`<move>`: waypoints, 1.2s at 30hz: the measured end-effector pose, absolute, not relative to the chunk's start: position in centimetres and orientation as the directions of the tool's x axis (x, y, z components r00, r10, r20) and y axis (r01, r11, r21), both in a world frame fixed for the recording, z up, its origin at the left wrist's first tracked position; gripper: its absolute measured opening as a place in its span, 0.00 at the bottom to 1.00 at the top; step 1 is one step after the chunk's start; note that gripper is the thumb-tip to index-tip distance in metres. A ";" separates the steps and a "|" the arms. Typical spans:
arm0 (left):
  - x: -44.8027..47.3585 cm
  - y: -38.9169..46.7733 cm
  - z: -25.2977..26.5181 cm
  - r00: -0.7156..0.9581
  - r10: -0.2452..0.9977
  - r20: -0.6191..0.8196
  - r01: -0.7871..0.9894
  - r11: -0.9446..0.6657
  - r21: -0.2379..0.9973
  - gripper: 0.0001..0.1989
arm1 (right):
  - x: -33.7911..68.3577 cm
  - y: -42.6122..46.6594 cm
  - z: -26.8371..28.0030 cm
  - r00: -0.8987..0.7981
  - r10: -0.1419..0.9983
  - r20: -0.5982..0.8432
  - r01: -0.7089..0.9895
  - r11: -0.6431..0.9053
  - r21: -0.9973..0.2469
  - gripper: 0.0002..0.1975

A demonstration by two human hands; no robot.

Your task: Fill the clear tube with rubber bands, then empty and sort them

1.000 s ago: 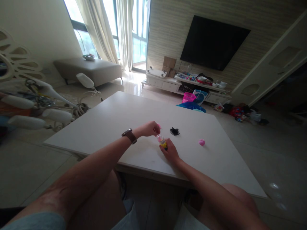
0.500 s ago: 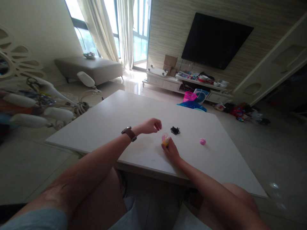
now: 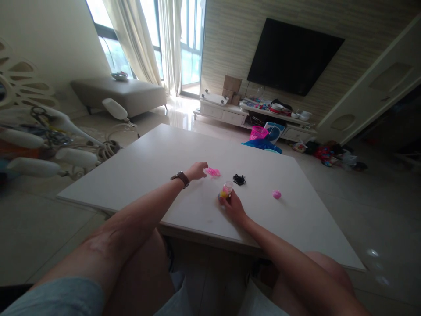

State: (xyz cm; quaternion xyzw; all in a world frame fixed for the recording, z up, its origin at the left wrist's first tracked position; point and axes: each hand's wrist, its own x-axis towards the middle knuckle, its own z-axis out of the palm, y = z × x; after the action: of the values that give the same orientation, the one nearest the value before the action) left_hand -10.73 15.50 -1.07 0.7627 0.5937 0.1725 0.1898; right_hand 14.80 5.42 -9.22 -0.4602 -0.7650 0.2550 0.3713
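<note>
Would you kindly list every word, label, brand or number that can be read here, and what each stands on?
No text can be read.
Small container in the right hand: coloured markings, too small and blurred to read.
Blue-and-white item beside the pink basket: any print is too small to read.

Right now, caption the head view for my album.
Left hand beside a pink pile, right hand holding a small container.

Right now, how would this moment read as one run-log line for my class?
left hand: beside pink pile, contact unclear | right hand: holding bottle | table: black pile, pink ball
</note>
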 end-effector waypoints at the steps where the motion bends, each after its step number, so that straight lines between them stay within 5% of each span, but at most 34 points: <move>1: -10.3 15.7 -1.6 0.248 0.968 0.039 0.850 -0.236 0.471 0.24 | 14.8 5.4 -9.2 -0.298 0.904 0.306 0.517 0.422 -0.745 0.14; 6: -7.6 16.5 -4.2 0.283 0.959 -0.006 0.885 -0.258 0.387 0.44 | 14.8 5.3 -8.9 -0.292 0.922 0.255 0.537 0.379 -0.754 0.14; 17: -7.6 17.1 -5.0 0.206 0.978 0.036 0.894 -0.203 0.399 0.11 | 14.4 4.9 -8.5 -0.325 0.908 0.263 0.588 0.412 -0.696 0.14; 28: -10.4 16.6 -0.3 0.190 0.982 0.009 0.874 -0.173 0.455 0.08 | 14.5 4.9 -8.3 -0.339 0.895 0.290 0.595 0.442 -0.671 0.13; 36: -10.8 12.9 4.6 0.450 0.884 0.123 0.726 -0.443 0.527 0.08 | 14.4 5.0 -8.4 -0.355 0.887 0.294 0.578 0.456 -0.677 0.12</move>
State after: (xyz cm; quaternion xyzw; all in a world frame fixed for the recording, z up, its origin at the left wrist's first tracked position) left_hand -10.76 12.86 4.60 0.8268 0.4869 0.1946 0.2039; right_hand 14.36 5.03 -8.44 -0.4648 -0.7883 0.2370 0.3262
